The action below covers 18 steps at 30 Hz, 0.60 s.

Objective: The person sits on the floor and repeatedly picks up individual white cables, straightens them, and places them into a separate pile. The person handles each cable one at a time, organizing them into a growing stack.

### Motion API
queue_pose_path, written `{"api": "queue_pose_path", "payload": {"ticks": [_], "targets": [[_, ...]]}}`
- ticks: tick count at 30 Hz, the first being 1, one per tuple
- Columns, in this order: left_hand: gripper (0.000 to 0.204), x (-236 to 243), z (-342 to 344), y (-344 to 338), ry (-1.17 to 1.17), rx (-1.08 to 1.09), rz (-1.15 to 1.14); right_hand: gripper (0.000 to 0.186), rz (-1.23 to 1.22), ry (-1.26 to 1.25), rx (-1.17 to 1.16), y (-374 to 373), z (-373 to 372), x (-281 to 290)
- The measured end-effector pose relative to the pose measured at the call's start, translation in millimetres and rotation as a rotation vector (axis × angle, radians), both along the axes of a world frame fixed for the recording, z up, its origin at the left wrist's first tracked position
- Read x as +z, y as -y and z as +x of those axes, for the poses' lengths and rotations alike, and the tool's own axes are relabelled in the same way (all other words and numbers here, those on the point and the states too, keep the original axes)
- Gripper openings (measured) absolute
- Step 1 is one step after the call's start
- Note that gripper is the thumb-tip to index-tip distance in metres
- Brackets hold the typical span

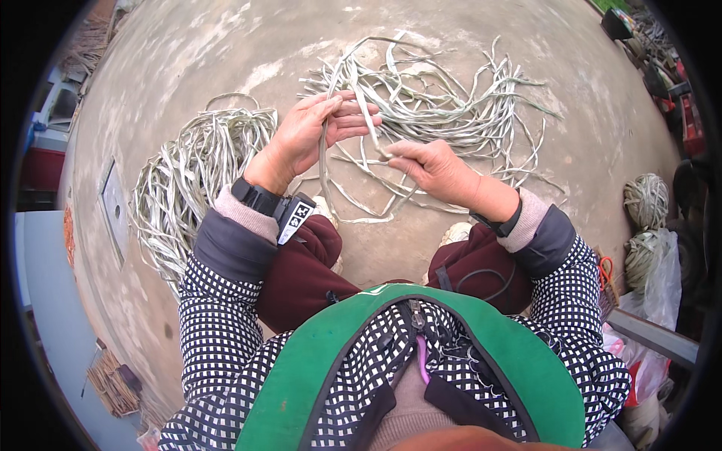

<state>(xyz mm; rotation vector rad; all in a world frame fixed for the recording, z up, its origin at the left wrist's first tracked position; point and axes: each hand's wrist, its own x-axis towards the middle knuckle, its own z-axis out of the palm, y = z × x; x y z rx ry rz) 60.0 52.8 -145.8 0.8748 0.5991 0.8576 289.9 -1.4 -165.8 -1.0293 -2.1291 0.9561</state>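
Above the floor, my left hand point(320, 128) has its fingers stretched out and palm turned up. Its thumb presses on a long, pale strip point(365, 104) of what looks like dried plant fibre. This strip loops over the palm and across the fingers. At the strip's lower end my right hand point(432, 171) is closed in a pinch on it, thumb against fingertips. Just beyond both hands lies a loose, tangled heap of like strips point(444, 105). Another, thicker bundle of strips point(199, 169) rests on the floor left of my left forearm.
A concrete floor point(594, 128) spreads around me. Coiled bundles of strips point(645, 201) and a clear plastic bag point(662, 278) stand at the right, by a metal bar point(650, 334). A bundle of short sticks point(113, 383) is at lower left. My knees frame the work.
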Motion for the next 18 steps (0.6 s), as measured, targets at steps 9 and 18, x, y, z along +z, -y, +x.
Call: {"api": "queue_pose_path", "payload": {"ticks": [9, 18], "targets": [[0.03, -7.0, -7.8, -6.8, -0.043, -0.04, 0.054, 0.034, -0.266, 0.185, 0.334, -8.9, 3.0, -17.6], [0.016, -12.8, 16.6, 7.3, -0.734, -0.346, 0.577, 0.061, -0.66, -0.638, -0.02, -41.4, 28.2, 9.9]]}}
